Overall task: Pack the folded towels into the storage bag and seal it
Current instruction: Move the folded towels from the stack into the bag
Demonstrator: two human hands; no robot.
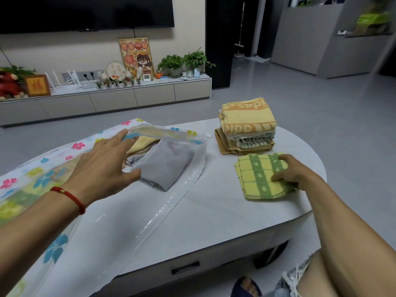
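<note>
Midway through: grey towel sits in the floral storage bag's unsealed mouth, left hand spread over it, right hand gripping the green-checked towel, far-right stack still waiting.

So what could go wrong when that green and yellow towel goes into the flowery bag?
1. The left hand only lifts the storage bag by its top edge, so the opening could sag shut as the checked towel arrives.
2. The right hand grips that towel by one side, so it might unfold.
3. The grey towel sits at the mouth and may block it.
</note>
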